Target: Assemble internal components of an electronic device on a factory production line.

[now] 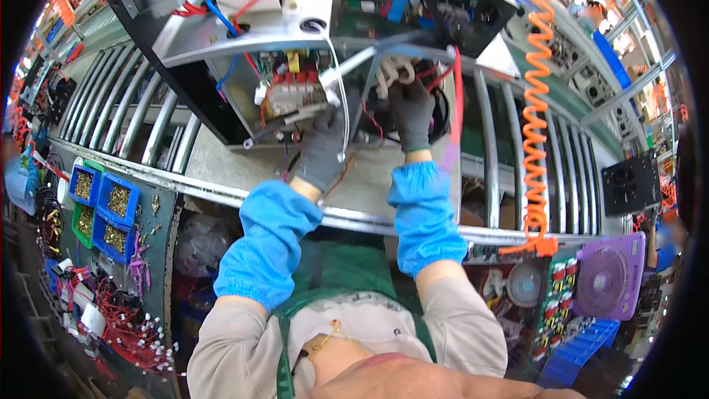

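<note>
A: Both gloved hands are inside the open metal housing (273, 37), which sits right in front of the person, on a pale flat surface (225, 166) between stretches of roller conveyor (492, 162).

B: And the left hand (323, 154)?

A: It's low in the front opening, just beside the circuit board (289, 96), with the long white cable (343, 100) hanging down by it. The fingers are partly hidden, so I can't tell whether they're closed on anything.

B: Now the right hand (412, 112)!

A: It's reaching up at the bundle of white wires (394, 74), fingers right up against it. Gripping or only touching? I can't tell; the fingertips are lost among the wires. A red cable (457, 103) drops just to its right.

B: What's around them?

A: An orange coiled hose (538, 111) dangles over the rollers on the right, with a purple fan (607, 277) below it. Over on the left, blue bins (127, 216) hold small brass-coloured parts, and red wires (129, 329) lie heaped nearer the person.
</note>
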Demonstrator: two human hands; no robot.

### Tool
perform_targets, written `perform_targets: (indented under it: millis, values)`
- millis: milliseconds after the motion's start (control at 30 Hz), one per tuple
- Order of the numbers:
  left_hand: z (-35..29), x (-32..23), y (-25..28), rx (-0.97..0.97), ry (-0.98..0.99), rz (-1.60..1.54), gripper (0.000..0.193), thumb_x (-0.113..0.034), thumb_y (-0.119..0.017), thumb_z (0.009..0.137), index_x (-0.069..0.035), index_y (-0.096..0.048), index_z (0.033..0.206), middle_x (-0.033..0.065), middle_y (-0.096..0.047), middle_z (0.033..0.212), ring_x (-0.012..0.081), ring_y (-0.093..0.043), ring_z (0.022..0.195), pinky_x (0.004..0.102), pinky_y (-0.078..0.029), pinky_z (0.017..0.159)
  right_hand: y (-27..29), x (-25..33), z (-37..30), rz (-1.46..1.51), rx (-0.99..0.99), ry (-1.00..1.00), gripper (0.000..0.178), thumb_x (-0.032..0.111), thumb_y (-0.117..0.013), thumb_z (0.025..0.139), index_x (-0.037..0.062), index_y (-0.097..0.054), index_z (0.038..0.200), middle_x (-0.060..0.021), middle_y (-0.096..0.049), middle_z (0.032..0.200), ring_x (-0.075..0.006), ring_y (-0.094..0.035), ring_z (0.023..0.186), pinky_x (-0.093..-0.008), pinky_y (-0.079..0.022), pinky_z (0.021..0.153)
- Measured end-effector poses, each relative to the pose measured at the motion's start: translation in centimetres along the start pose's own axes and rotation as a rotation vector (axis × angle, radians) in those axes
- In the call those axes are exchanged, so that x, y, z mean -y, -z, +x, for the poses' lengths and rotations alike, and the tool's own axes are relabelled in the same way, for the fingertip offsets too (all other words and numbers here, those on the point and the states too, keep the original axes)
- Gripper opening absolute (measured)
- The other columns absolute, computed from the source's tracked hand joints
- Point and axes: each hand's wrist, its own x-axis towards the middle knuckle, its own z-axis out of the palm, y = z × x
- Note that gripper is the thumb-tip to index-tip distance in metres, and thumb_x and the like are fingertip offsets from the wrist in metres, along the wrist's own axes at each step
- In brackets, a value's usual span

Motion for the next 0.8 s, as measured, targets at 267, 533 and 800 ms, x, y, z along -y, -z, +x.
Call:
perform_targets:
  millis: [267,533,800]
  values:
    - [1.5,-0.4,2.5,0.041,0.129,-0.253,0.052,-0.010,-0.054,0.077,-0.009,-0.047,0.129,0.0228,-0.052,0.113,0.0400,-0.058,0.088,0.0455,-0.050,0.072,1.9,2.7,-5.2,0.706,0.088,-0.444,0.023,0.023,-0.065,0.088,0.0027,-0.062,0.097,-0.0008,-0.064,0.076,-0.0075,-0.058,0.069,-0.0209,-0.046,0.059]
    - [1.8,0.0,1.5,0.087,0.152,-0.304,0.040,-0.014,-0.052,0.082,-0.007,-0.049,0.121,0.0265,-0.057,0.100,0.0422,-0.056,0.087,0.0501,-0.046,0.073,-2.3,2.9,-6.6,0.586,-0.100,-0.168,0.024,0.016,-0.070,0.082,-0.0016,-0.067,0.098,-0.0050,-0.069,0.084,-0.0065,-0.058,0.074,-0.0235,-0.046,0.065]
    - [1.9,-0.5,1.8,-0.003,0.195,-0.498,0.030,-0.015,-0.052,0.085,-0.008,-0.055,0.114,0.0229,-0.060,0.092,0.0418,-0.057,0.084,0.0488,-0.046,0.072,-0.7,3.1,-5.3,0.119,0.075,-0.022,0.017,0.015,-0.069,0.084,-0.0017,-0.066,0.086,-0.0037,-0.068,0.082,-0.0092,-0.059,0.073,-0.0239,-0.047,0.062]
